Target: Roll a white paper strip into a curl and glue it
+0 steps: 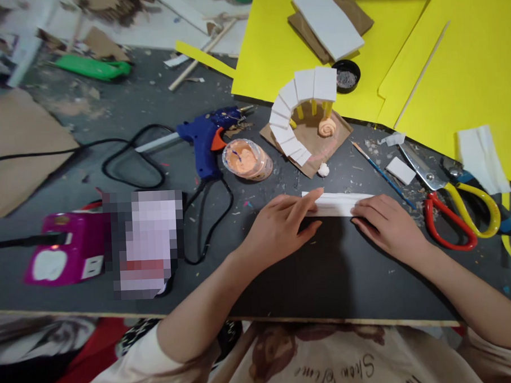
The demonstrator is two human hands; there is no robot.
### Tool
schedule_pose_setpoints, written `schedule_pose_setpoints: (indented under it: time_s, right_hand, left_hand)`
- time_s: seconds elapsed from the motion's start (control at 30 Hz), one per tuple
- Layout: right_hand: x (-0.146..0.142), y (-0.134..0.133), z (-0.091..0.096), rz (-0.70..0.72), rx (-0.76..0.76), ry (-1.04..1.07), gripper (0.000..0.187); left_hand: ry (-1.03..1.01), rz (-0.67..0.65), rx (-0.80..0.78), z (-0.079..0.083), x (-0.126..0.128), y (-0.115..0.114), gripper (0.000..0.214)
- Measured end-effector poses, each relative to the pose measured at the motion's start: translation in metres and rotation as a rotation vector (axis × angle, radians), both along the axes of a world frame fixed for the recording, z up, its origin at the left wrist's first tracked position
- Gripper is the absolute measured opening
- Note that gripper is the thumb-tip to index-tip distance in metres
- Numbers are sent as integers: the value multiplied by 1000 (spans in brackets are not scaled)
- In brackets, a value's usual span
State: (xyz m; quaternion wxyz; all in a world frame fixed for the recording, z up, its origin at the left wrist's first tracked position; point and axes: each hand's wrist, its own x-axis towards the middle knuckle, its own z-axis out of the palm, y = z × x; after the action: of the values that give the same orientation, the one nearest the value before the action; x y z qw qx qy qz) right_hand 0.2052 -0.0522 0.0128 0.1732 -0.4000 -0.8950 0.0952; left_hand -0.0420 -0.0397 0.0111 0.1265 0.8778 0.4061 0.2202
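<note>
A folded strip of white paper (336, 204) lies between my hands on the dark table. My left hand (280, 227) presses its left end with bent fingers. The index finger reaches over the strip's upper edge, and the thumb stands apart below. At the other end, my right hand (386, 225) has its fingers curled over the paper with the thumb underneath. Just beyond stands a small curved staircase of white steps (290, 111) on yellow posts, on a brown cardboard base (317, 149). A peach spiral lump (327, 127) sits on that base.
Left of the staircase are an open jar of peach paste (248, 159) and a blue glue gun (204, 140) with its cord. A paintbrush (384, 174) and red-yellow scissors (446, 206) lie right. Yellow sheets (466, 80) cover the back. A magenta box (67, 247) and phone (149, 235) sit left.
</note>
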Motion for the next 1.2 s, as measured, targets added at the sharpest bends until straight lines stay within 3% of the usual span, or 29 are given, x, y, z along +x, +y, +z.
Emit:
schedule_pose_setpoints:
  time_s: [0.3, 0.7, 1.0, 1.2]
  right_hand:
    - [-6, 4, -1, -102, -45, 57, 13]
    - [3, 11, 0, -174, -2, -44, 22]
    - [3, 12, -2, -237, 27, -102, 27]
    - [6, 11, -1, -234, -33, -47, 21]
  left_hand:
    - [-11, 46, -46, -8, 3, 2, 45]
    - [-53, 243, -98, -10, 2, 3, 30]
    - [-72, 353, -283, -4, 4, 3, 43]
    - [-72, 329, -209, -7, 5, 4, 39]
